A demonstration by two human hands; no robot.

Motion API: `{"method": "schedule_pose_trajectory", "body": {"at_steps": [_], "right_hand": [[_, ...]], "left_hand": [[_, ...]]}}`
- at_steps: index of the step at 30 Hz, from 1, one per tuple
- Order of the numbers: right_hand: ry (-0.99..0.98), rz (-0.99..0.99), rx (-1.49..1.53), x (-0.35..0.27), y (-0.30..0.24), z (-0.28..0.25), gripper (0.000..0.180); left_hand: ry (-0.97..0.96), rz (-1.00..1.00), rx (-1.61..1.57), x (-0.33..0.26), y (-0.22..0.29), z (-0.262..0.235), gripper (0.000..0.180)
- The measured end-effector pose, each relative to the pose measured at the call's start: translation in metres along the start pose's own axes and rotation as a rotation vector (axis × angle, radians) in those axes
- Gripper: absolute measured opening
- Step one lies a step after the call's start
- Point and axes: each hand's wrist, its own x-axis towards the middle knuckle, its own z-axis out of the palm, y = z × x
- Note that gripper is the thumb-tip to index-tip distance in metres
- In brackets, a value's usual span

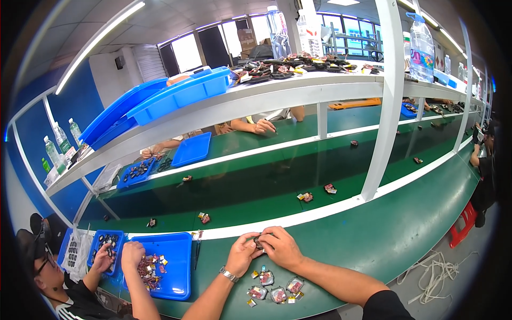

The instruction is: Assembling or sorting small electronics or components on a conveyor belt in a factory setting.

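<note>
Over the green bench (pixel 341 250), my left hand (pixel 242 257) and my right hand (pixel 282 248) meet with fingers pinched around one small dark electronic part (pixel 258 242). My fingers cover most of it, so its exact kind is hidden. Just below my hands lie several small assemblies (pixel 278 294) with greyish rounded cases, reddish circuit boards and little yellow-and-silver pieces. To the left of my left forearm stands a blue tray (pixel 184 266) holding a heap of reddish boards (pixel 152 272). A thin dark tool (pixel 198 250) lies beside the tray's right edge.
At the left, a co-worker's hand (pixel 132 253) reaches over the tray; a smaller blue tray (pixel 120 242) holds dark parts. Past a white rail, a green conveyor belt (pixel 250 197) carries scattered assemblies. A white upright post (pixel 384 117) supports a shelf with bottles, blue trays and piled parts.
</note>
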Motion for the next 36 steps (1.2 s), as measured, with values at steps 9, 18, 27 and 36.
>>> {"method": "schedule_pose_trajectory", "body": {"at_steps": [9, 18, 27, 36], "right_hand": [[0.023, -0.050, -0.066, -0.001, -0.001, 0.002, 0.018], [0.003, 0.033, -0.012, -0.003, 0.002, 0.001, 0.022], [0.186, 0.297, -0.429, 0.021, 0.100, -0.081, 0.041], [0.106, 0.616, -0.672, 0.026, 0.150, -0.079, 0.057]], "left_hand": [[0.008, -0.017, -0.006, 0.001, -0.001, -0.003, 0.030], [0.143, -0.017, 0.107, 0.003, -0.003, 0.009, 0.020], [0.312, 0.073, 0.397, 0.112, 0.019, 0.008, 0.013], [0.514, 0.491, 1.489, 0.162, -0.009, -0.014, 0.011]]}}
